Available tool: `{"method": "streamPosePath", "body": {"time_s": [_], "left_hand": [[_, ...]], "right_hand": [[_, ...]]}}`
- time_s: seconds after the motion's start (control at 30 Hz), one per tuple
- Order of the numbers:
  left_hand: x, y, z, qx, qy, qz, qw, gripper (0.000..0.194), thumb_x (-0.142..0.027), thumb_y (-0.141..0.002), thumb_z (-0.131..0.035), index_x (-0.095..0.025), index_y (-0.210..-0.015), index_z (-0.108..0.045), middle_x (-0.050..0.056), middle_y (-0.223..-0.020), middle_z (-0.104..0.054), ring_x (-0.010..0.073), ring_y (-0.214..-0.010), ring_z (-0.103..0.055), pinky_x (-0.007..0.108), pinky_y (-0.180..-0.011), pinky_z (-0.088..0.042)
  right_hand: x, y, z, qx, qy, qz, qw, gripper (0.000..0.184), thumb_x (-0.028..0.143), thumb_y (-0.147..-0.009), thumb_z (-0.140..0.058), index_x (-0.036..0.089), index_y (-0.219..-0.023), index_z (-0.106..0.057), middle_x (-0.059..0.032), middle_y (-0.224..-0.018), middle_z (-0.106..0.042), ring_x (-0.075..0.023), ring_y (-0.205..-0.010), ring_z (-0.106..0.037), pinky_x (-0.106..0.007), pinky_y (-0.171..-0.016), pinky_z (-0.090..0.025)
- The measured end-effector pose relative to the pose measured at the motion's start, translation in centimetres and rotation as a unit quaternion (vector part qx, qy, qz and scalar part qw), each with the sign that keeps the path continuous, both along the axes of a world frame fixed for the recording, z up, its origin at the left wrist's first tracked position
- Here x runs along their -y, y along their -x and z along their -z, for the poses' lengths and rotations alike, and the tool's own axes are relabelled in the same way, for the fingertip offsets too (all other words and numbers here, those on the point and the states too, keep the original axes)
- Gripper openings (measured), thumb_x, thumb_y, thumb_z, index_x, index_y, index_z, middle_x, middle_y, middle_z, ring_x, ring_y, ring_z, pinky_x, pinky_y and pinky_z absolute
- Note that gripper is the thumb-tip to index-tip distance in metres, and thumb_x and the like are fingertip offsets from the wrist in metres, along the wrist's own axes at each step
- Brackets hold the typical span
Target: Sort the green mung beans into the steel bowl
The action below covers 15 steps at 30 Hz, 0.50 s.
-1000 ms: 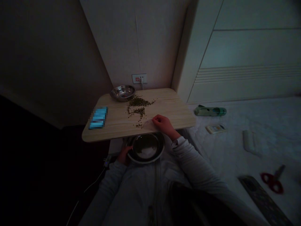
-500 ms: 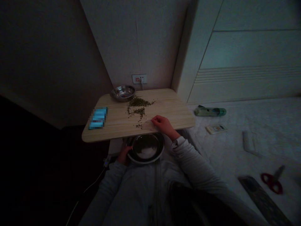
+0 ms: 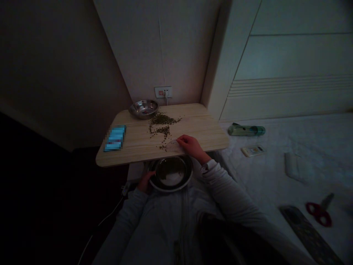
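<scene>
My right hand is closed in a pinch at the front of a small wooden table. Between its fingertips is a thin see-through plastic sheet, lying low against the tabletop. Small green beans, probably mung beans, are scattered in a loose pile beyond it, with a few stray ones close to the sheet. Just below the table's front edge, over the lap, my left hand grips the left rim of a round metal bowl. Dark contents, too dim to make out, show inside it.
Another steel bowl stands at the table's back left, and a blurred-out phone lies at left. On the white bed at right are a green bottle, a pale phone, red-handled scissors and a dark patterned strip.
My right hand has shifted very slightly to the left with the plastic sheet. My left hand and the bowl are where they were, and the beans look the same.
</scene>
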State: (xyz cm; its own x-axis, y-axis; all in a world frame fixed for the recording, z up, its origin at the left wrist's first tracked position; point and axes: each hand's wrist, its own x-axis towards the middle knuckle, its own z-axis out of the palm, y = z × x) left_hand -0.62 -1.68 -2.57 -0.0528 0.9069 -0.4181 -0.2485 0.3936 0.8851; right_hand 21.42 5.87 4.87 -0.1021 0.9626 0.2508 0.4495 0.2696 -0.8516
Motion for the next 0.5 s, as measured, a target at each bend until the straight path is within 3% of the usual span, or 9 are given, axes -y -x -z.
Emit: {"method": "streamPosePath", "body": {"time_s": [0.23, 0.37, 0.5], "left_hand": [[0.1, -0.5, -1.1, 0.020, -0.025, 0.015, 0.999, 0.009, -0.029, -0.049, -0.066, -0.023, -0.050, -0.059, 0.002, -0.053, -0.064, 0.0258, -0.079, -0.062, 0.037, -0.074, -0.047], [0.1, -0.1, -0.3, 0.016, -0.034, 0.016, 0.999, 0.012, -0.033, -0.051, -0.064, -0.022, -0.051, -0.061, 0.002, -0.052, -0.063, 0.0254, -0.074, -0.063, 0.037, -0.071, -0.048], [0.1, 0.6, 0.7, 0.000, -0.080, -0.011, 0.997, 0.010, -0.022, -0.045, -0.068, -0.024, -0.052, -0.061, 0.001, -0.057, -0.065, 0.0273, -0.084, -0.061, 0.037, -0.077, -0.046]], "right_hand": [[0.1, 0.0, -0.2, 0.014, -0.009, 0.008, 1.000, 0.023, 0.035, -0.075, -0.048, 0.015, -0.075, -0.061, 0.0000, -0.065, -0.059, -0.0104, -0.059, -0.048, -0.021, -0.055, -0.034], [0.1, 0.0, -0.1, 0.003, 0.000, 0.000, 1.000, 0.023, 0.035, -0.075, -0.048, 0.015, -0.074, -0.060, 0.0006, -0.063, -0.058, -0.0100, -0.057, -0.047, -0.021, -0.054, -0.033], [0.1, 0.0, -0.2, 0.010, -0.003, 0.000, 1.000, 0.024, 0.036, -0.075, -0.048, 0.015, -0.073, -0.060, 0.0005, -0.063, -0.057, -0.0102, -0.058, -0.047, -0.021, -0.055, -0.034]]}}
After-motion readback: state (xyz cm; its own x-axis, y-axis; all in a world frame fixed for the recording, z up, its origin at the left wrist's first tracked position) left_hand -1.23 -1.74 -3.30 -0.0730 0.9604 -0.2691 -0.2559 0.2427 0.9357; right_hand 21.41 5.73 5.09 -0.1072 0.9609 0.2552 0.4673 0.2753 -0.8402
